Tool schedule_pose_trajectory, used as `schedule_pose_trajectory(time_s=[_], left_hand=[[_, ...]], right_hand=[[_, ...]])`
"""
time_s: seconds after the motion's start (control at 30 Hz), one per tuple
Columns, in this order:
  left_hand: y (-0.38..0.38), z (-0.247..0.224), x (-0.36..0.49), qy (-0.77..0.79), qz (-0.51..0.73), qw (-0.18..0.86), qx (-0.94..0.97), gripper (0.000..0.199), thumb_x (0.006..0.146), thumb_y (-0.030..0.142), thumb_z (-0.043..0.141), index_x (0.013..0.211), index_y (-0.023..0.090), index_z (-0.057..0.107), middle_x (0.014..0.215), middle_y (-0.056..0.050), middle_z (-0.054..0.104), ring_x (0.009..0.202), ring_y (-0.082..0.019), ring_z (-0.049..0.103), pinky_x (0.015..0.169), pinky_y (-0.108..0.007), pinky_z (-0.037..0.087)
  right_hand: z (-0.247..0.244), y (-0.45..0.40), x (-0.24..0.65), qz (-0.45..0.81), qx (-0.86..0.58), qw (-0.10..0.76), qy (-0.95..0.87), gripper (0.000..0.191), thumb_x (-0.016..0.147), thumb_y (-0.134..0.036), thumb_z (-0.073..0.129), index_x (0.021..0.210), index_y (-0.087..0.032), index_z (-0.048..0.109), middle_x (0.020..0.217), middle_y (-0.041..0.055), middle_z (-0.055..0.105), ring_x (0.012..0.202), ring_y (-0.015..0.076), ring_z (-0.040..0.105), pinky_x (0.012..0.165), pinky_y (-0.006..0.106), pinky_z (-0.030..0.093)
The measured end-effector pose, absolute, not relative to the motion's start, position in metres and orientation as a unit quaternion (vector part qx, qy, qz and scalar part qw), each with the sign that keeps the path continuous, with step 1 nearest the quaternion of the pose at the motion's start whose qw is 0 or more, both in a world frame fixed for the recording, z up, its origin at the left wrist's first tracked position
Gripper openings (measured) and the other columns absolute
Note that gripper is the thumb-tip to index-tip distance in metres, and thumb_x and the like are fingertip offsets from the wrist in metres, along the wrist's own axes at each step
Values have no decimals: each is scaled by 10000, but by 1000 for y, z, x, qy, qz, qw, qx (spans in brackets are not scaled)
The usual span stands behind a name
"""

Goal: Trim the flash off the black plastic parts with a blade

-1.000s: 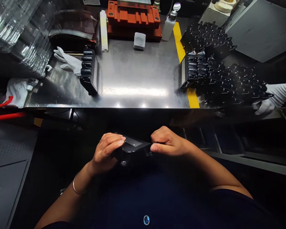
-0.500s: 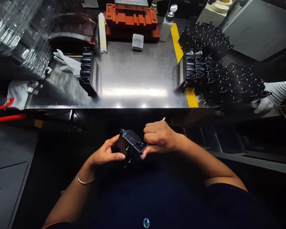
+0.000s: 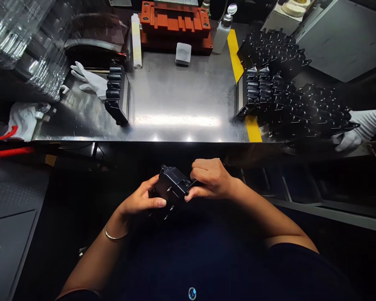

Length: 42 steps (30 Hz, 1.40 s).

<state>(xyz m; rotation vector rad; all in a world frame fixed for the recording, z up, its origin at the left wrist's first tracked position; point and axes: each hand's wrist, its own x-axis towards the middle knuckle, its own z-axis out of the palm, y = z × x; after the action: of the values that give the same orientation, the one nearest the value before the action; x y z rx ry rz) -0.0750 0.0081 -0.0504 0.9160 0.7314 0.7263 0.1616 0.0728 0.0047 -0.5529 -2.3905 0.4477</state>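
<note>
A black moulded plastic part (image 3: pixel 175 179) is held in front of my body, below the bench edge, tilted with small pins showing on its near face. My left hand (image 3: pixel 144 198) grips its left side, thumb on the near face and fingers behind. At the part's right corner, my right hand (image 3: pixel 209 179) is closed round a slim tool. Only a dark tip towards the part and a trace of a pale end show; the fist hides the rest. My right thumb rests against the corner of the part.
Similar black parts (image 3: pixel 301 100) crowd the bench's right side; another black part (image 3: pixel 117 94) stands at left beside a white glove (image 3: pixel 89 81). Behind are an orange-red fixture (image 3: pixel 175 25), a white block (image 3: pixel 183 53) and a pump bottle (image 3: pixel 222 33). Another person's gloved hand (image 3: pixel 352 138) is at far right.
The slim tool's pale end, clearly visible above my right fist before, is now almost hidden. The black part has turned slightly and shifted a little up and right in view.
</note>
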Motion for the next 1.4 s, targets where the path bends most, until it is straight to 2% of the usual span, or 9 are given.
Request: schedule_pose_trajectory(time_s=[0.2,0.33,0.47,0.63,0.73,0.83,1.03,1.27,1.4], left_hand=[[12,-41,-81,376,329,729,467,613,663,226,798,1249,204,619,1015,-68,707,1006,-256,630,895,-327,494],[22,-28,-83,432,317,671,513,621,637,138,801,1231,233,644,1188,-81,673,1136,-279,597,1003,-354,448],[27,-24,-81,433,288,606,603,613,636,136,800,1221,244,651,1211,-92,663,1132,-280,601,1039,-399,420],[12,-40,-63,606,493,390,488,683,627,183,831,1257,281,588,1354,-65,546,1358,-241,384,1149,-394,258],[3,-49,-45,600,561,497,279,732,625,270,847,1286,262,532,1361,-88,536,1340,-261,416,1102,-418,344],[1,-50,-28,501,541,664,122,511,654,320,827,1103,165,642,1121,-104,686,1116,-267,615,973,-387,488],[5,-35,-24,490,560,667,-32,110,780,180,693,887,155,701,899,-29,747,817,-148,701,754,-222,578],[-1,-26,-30,495,507,704,-55,218,842,159,604,1052,166,664,890,-26,737,757,-150,703,678,-254,607],[-1,-27,-29,489,501,713,-46,216,842,168,599,1049,159,659,892,-33,736,758,-158,704,695,-276,613]], right_hand=[[-1,72,171,353,-170,271,-879,576,892,-604,490,509,-186,388,454,-56,370,413,64,332,440,239,219],[-6,68,169,460,-280,307,-785,495,817,-646,570,698,-167,596,571,-13,547,473,80,474,458,207,334],[-19,59,160,505,-370,228,-746,319,767,-462,701,787,-147,656,617,-6,598,514,94,521,468,196,370],[-44,52,161,463,-528,369,-609,297,754,-436,684,770,-141,660,608,-7,582,526,104,500,493,219,392],[-54,45,154,472,-562,440,-518,345,764,-492,663,748,-148,632,610,-10,557,542,110,490,510,233,414],[-58,34,138,546,-525,413,-505,411,746,-554,677,811,-149,643,642,-2,566,555,117,502,496,236,427],[-64,34,129,535,-512,466,-485,424,933,-531,431,1058,-180,633,823,26,605,558,87,514,481,213,459],[-54,34,136,433,-484,471,-597,311,924,-378,509,1082,-200,709,738,18,592,694,143,561,662,300,501],[-47,30,133,448,-462,476,-600,259,880,-395,575,969,-202,723,770,32,635,675,147,565,630,296,486]])
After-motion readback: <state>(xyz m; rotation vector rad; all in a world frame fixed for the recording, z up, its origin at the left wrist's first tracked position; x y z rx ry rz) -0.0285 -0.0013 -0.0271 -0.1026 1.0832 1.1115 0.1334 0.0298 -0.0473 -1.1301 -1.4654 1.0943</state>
